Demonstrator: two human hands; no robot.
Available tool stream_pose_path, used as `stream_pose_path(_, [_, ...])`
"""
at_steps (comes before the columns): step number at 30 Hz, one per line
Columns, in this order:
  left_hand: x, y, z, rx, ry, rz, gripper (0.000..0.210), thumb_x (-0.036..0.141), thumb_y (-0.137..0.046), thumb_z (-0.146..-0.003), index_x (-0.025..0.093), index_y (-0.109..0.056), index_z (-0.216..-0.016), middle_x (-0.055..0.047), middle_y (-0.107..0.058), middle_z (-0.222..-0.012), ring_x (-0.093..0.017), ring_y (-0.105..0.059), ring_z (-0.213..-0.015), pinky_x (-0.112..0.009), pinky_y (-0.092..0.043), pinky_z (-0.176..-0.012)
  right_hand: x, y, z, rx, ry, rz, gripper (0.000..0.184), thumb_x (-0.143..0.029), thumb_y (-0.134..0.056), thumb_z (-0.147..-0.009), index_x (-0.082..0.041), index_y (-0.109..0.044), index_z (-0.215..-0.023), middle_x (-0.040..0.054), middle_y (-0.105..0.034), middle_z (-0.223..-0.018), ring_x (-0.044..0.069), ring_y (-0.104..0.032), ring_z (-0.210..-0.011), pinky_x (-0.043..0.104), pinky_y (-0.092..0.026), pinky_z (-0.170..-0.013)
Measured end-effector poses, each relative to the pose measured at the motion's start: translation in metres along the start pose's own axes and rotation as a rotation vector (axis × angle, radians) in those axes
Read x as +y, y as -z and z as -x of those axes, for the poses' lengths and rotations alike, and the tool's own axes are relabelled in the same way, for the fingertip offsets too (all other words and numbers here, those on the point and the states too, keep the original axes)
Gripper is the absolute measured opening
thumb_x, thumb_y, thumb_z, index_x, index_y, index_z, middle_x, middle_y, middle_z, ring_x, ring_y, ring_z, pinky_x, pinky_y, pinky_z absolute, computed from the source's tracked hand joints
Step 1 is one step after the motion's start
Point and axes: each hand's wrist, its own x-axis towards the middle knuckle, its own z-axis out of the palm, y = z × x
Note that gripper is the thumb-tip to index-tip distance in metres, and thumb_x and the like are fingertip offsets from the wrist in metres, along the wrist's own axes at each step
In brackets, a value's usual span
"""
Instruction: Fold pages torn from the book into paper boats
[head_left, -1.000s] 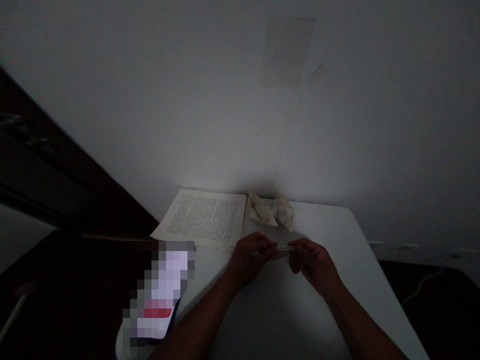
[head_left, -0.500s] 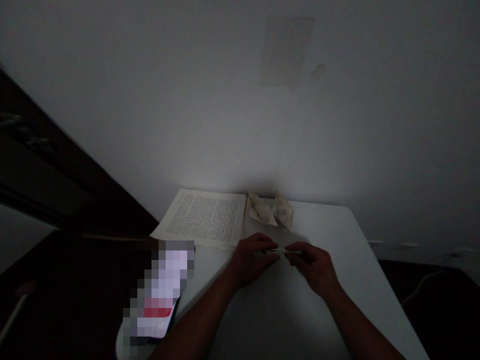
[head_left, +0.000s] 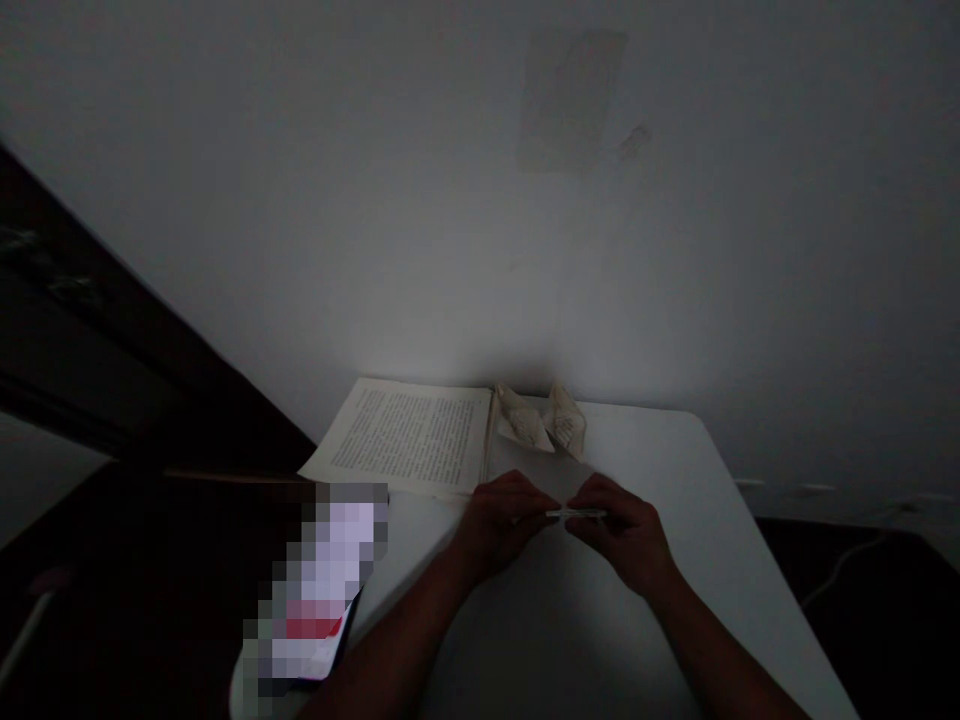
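Between my hands, above the white table (head_left: 667,450), is a small folded piece of paper (head_left: 564,514), seen nearly edge-on as a thin pale strip. My left hand (head_left: 504,520) pinches its left side between thumb and fingers. On the other side my right hand (head_left: 619,525) grips it the same way, with the fingertips of both hands close together. Fingers cover most of the paper, so its shape is hard to make out. Just beyond, against the wall, stand two folded paper boats (head_left: 525,425) made from printed pages.
A book (head_left: 412,435) with a printed page showing lies at the table's back left. Nearer me on the left, a lit phone (head_left: 330,580) rests by the edge, its screen pixelated. The pale wall (head_left: 420,200) borders the table's far side.
Both hands have shifted slightly, with the fingertips now a little closer together around the folded paper. The boats, book and phone stay where they were.
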Motion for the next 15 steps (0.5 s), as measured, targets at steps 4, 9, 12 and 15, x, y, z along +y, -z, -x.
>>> stream_pose_path(4, [0.0018,-0.0012,0.0003,-0.028,0.001,-0.014,0.021,0.03,-0.052,-0.087,0.025,-0.071,-0.095,-0.005,-0.071,-0.082,-0.017,-0.059,-0.075,-0.029,-0.046,-0.071,-0.0011,-0.0009,-0.0007,-0.035,0.071,0.02,0.014,-0.024,-0.072,-0.07,-0.026,-0.072,-0.084,0.003,-0.061,-0.08,0.017,-0.059,-0.074,0.03,-0.049,-0.065])
stream_pose_path(9, [0.0005,-0.0046,0.0005,-0.001,0.056,-0.043,0.02,0.032,-0.056,-0.084,0.021,-0.071,-0.09,-0.006,-0.069,-0.079,-0.017,-0.059,-0.077,-0.027,-0.046,-0.071,-0.0005,-0.0027,-0.0003,0.008,-0.037,-0.086,0.004,-0.026,-0.072,-0.07,-0.024,-0.072,-0.074,0.0027,-0.061,-0.074,0.015,-0.058,-0.066,0.025,-0.046,-0.053])
stream_pose_path(12, [0.0001,-0.0053,0.0002,-0.017,0.165,-0.092,0.022,0.036,-0.057,-0.083,0.02,-0.071,-0.087,-0.004,-0.069,-0.077,-0.015,-0.06,-0.07,-0.025,-0.045,-0.067,0.0002,-0.0016,-0.0015,0.04,-0.111,-0.184,0.007,-0.028,-0.071,-0.071,-0.022,-0.07,-0.07,0.0022,-0.059,-0.071,0.015,-0.057,-0.063,0.025,-0.045,-0.051])
stream_pose_path(15, [0.0004,-0.0049,0.0006,-0.08,0.226,-0.122,0.024,0.033,-0.052,-0.086,0.018,-0.07,-0.081,-0.001,-0.067,-0.069,-0.012,-0.059,-0.06,-0.021,-0.043,-0.061,-0.0023,0.0002,-0.0027,0.008,-0.165,-0.212,0.01,-0.03,-0.069,-0.073,-0.02,-0.068,-0.07,0.001,-0.058,-0.067,0.014,-0.056,-0.062,0.025,-0.045,-0.055])
